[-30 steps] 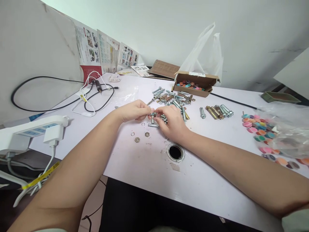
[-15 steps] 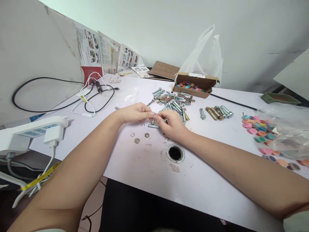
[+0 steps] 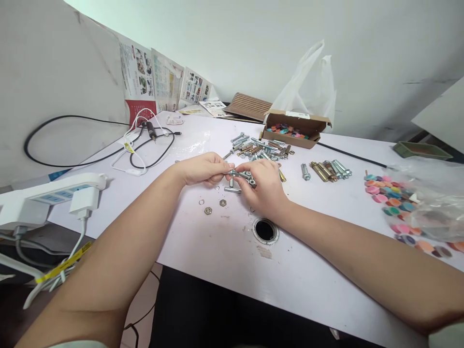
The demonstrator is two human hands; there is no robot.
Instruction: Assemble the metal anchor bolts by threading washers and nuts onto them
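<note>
My left hand [image 3: 203, 169] and my right hand [image 3: 264, 186] meet over the white table [image 3: 203, 241], both pinched on a silver bolt [image 3: 239, 175] held between them. The left fingers grip its left end; the right fingers hold the other end, where a nut sits. A short metal sleeve [image 3: 232, 190] lies on the table just below the hands. Two loose nuts [image 3: 214, 207] and small washers [image 3: 201, 201] lie in front of the left hand. A pile of bolts [image 3: 261, 147] is spread just behind the hands.
A cable hole [image 3: 265, 230] opens in the table near my right wrist. A cardboard box [image 3: 295, 130] of coloured pieces and a plastic bag stand at the back. Expansion bolts [image 3: 326, 169], coloured caps [image 3: 387, 193], cables [image 3: 145, 145] and a power strip [image 3: 47, 195] surround the work spot.
The bolt now shows more plainly between the fingertips, lying slanted. My right fingers have shifted along it. The view has tilted slightly; both hands stay in the same spot.
</note>
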